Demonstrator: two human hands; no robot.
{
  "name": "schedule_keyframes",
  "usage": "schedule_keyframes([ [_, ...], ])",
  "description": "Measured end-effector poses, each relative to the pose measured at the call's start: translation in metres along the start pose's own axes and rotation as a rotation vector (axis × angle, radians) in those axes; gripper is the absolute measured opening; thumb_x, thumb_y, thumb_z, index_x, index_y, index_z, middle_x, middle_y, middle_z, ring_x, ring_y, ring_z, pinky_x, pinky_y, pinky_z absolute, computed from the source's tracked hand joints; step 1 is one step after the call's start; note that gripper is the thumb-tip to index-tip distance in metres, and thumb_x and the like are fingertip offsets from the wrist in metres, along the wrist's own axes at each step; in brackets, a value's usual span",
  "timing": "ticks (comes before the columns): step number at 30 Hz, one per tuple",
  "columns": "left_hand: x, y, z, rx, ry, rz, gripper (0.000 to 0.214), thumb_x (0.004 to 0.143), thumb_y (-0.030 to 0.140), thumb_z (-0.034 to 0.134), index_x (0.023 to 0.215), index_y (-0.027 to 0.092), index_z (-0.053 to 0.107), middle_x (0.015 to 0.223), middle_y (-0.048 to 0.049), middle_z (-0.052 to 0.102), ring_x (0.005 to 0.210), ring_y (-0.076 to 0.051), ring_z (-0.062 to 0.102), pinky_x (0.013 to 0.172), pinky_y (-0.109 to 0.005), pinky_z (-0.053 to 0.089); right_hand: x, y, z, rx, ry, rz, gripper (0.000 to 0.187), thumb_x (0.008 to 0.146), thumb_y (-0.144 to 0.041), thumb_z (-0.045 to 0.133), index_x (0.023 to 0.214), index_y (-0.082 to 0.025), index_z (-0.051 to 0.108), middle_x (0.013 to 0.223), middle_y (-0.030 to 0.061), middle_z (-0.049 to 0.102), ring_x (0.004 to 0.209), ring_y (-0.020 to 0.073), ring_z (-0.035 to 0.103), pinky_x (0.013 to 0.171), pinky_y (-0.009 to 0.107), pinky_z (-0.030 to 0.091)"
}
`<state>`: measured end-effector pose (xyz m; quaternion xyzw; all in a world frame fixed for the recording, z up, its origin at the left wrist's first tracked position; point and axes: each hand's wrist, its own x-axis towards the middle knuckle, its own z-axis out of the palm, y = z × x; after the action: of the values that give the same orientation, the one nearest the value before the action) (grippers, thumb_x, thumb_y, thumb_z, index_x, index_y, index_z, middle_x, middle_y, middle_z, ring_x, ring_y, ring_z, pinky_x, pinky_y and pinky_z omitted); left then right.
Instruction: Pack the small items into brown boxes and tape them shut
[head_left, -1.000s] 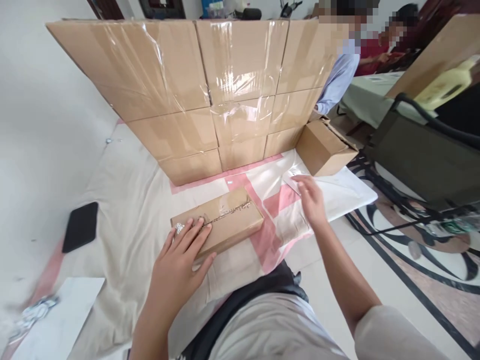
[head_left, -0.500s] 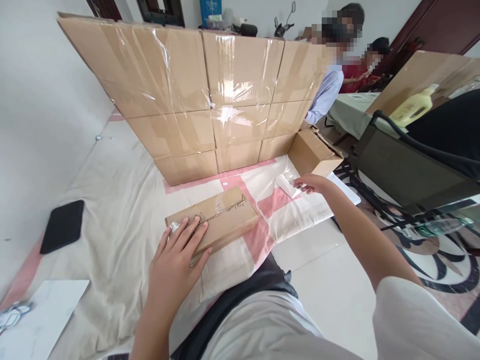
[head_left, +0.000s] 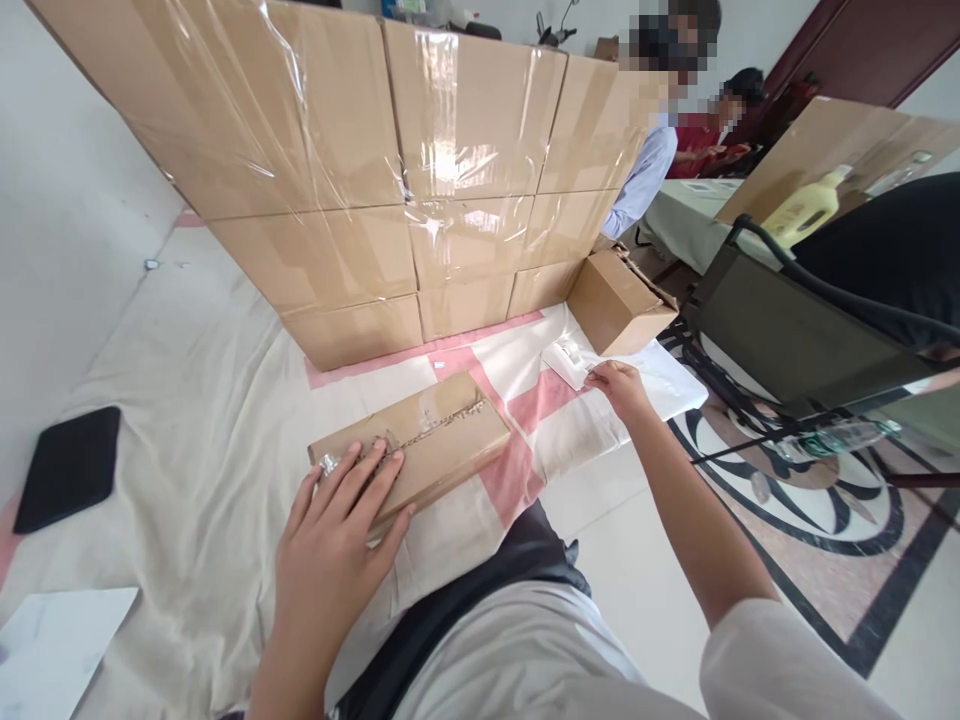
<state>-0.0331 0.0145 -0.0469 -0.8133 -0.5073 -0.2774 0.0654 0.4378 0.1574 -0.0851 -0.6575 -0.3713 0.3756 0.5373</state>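
A long, flat cardboard box lies on the cloth-covered table, its taped seam torn and ragged along the top. My left hand rests flat on the box's near left end, fingers spread. Farther right, a small white card-like piece lies on the cloth with a clear, rounded thing on top. My right hand is at that piece's right edge, thumb and fingertips pinched together. A small dark bit shows at the fingertips, too small to name.
A tall wall of taped cardboard stands behind the box. An open cardboard carton sits at the right corner. Left are a black tablet-like slab and white paper. A folding chair and two people are on the right.
My right hand has turned and its fingers have closed together at the white piece's edge. The left hand stays on the box. The view has shifted slightly.
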Motion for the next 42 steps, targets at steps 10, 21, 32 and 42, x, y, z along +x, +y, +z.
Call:
schedule_keyframes([
  [10,-0.001,0.001,0.002,-0.016,0.005,-0.023,0.072,0.095,0.032,0.069,0.16,0.035,0.04,0.153,-0.008,0.06,0.143,-0.036,0.054,0.121,-0.058,0.036,-0.01,0.024,0.003,-0.026,0.022,-0.006,0.056,0.071,-0.037,0.085,0.052,-0.023,0.034,0.063,0.0016,0.061,0.069,0.015,0.066,0.069,0.027,0.059],
  [21,0.008,0.046,-0.02,-0.067,0.364,-0.022,0.035,0.087,0.016,0.074,0.117,0.03,0.066,0.105,-0.0067,0.078,0.101,-0.028,0.072,0.097,-0.049,0.047,-0.121,-0.015,0.066,0.018,-0.156,-0.461,0.059,0.084,-0.048,0.079,0.049,-0.024,0.038,0.06,0.0014,0.059,0.071,0.0195,0.062,0.071,0.034,0.053],
  [32,0.063,0.081,0.003,-0.797,0.212,-0.111,0.014,0.095,0.024,0.071,0.109,0.023,0.072,0.086,-0.0012,0.067,0.07,-0.011,0.062,0.064,-0.025,0.052,-0.186,-0.071,0.11,0.0,-0.737,-1.099,0.034,0.097,-0.026,0.069,0.065,-0.025,0.06,0.09,0.0067,0.078,0.072,0.0189,0.07,0.071,0.036,0.06],
  [42,0.022,0.074,-0.027,-0.626,0.503,-0.072,0.017,0.088,0.005,0.07,0.094,0.021,0.067,0.077,0.001,0.063,0.067,-0.013,0.056,0.062,-0.028,0.047,-0.186,-0.069,0.11,-0.224,-0.345,-0.849,0.02,0.096,-0.033,0.072,0.081,-0.021,0.07,0.065,0.0009,0.07,0.051,0.0129,0.058,0.047,0.026,0.044],
])
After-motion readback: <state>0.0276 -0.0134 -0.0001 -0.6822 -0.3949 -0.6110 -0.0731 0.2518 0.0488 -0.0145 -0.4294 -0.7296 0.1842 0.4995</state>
